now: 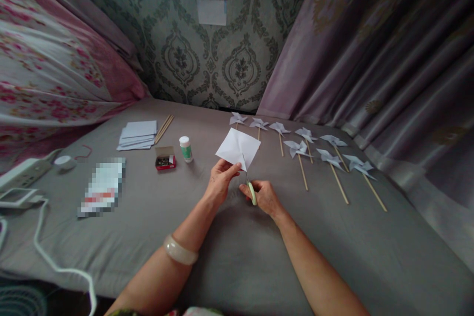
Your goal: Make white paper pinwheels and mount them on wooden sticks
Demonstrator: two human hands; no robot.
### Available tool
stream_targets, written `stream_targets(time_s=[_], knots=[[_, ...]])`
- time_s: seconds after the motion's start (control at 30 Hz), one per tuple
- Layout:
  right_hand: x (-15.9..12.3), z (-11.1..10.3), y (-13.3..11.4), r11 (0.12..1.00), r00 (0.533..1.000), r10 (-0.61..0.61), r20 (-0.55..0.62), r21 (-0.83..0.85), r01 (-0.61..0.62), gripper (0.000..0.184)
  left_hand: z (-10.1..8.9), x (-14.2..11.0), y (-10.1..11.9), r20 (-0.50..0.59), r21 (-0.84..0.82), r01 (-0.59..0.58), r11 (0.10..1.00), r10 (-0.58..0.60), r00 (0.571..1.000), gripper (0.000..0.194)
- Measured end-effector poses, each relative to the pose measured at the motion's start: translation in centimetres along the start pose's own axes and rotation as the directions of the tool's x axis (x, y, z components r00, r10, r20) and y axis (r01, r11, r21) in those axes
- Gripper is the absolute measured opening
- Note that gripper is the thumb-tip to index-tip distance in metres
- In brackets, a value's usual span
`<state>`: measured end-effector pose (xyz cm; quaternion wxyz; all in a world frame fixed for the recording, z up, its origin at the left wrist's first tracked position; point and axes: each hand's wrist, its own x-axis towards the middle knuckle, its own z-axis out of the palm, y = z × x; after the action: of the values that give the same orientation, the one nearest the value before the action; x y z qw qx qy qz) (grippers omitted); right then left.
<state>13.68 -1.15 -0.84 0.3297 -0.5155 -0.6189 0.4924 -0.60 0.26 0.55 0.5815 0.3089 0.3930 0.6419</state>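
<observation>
My left hand [222,177] pinches the near left edge of a square white sheet of paper [233,148], holding it up off the grey cloth. Crease lines run across the sheet toward its middle. In my right hand [264,196] is a pair of scissors [252,192] with pale green handles. Their blades reach into the sheet's near corner, pointing at its centre. How far the blades are parted is too small to tell. Beyond the sheet and to its right lie several white paper pinwheels [296,148] on thin wooden sticks.
Left of centre are a stack of white paper [138,134], wooden sticks [164,128], a small red box [165,159] of metal pieces and a white-capped bottle [186,149]. A blurred packet [103,185], a power strip [25,173] and a white cable [59,269] lie farther left.
</observation>
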Motion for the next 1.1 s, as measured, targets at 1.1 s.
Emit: stream_targets(time_s=[1.1], knots=[[0.07,0.31,0.05,1.0,0.999,-0.009,-0.047,-0.005,0.009,0.05,-0.14,0.1,-0.01,0.018,-0.008,-0.006,1.0,0.006,1.0,0.029]])
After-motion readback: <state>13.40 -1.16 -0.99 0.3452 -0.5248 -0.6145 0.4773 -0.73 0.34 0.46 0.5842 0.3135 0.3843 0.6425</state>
